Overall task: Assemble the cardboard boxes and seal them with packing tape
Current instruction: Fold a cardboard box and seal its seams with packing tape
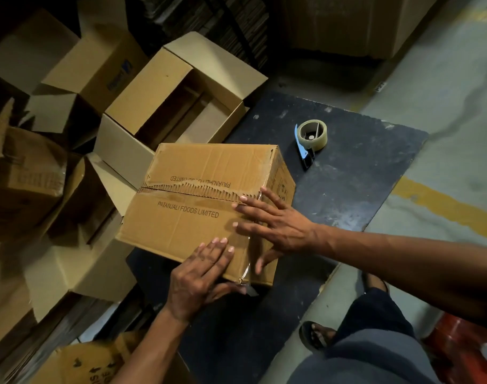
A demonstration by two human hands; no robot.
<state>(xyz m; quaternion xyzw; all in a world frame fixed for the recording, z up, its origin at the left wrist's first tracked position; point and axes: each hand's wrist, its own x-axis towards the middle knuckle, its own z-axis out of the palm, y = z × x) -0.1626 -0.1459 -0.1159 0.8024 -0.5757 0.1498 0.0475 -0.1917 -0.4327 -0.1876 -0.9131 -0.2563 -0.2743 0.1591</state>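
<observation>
Both hands, left hand [202, 268] and right hand [275, 220], are pressing flat, fingers straight, on the box [187, 217]. The clear tape [250, 245] is risking wrinkles if pressed unevenly.

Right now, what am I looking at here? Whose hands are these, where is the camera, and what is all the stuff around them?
There is no machine here: a person wears one camera on the head, looking down at their own bare hands. A closed cardboard box sits on a dark board on the floor. The left hand lies flat on the box's near edge, and the right hand lies spread on its top, both pressing on a strip of clear tape. Neither hand grips anything. A tape dispenser rests on the board beyond the box, untouched. To the left lie open boxes.
</observation>
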